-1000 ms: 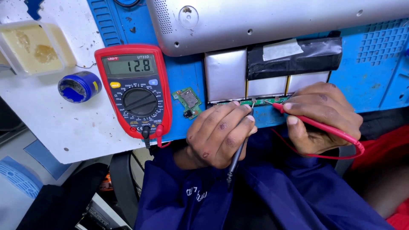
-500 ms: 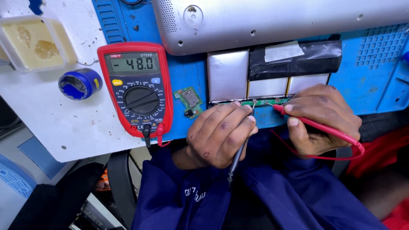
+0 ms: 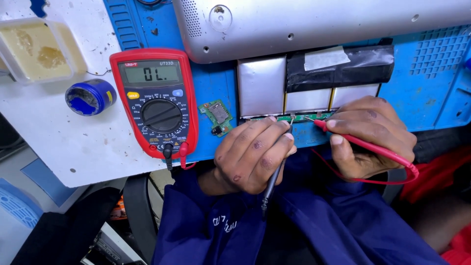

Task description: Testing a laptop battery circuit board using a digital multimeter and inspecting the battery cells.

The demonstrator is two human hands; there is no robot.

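here, low in the middle of the frame, the left hand (image 3: 252,154) is clenched round a black probe (image 3: 273,176), pen-fashion, its tip on the thin green strip (image 3: 287,118) at the near edge of the silver battery cells (image 3: 262,86). just right of it the right hand (image 3: 370,135) pinches a red probe (image 3: 365,145), tip on the same strip, likely so both points stay steady. further left the red meter (image 3: 156,100) lies flat, screen facing up for reading, beside a small loose circuit board (image 3: 216,117). toward the upper left sit a blue tin (image 3: 89,96) and a plastic tray (image 3: 37,49); bare white bench (image 3: 88,147) lies below them.
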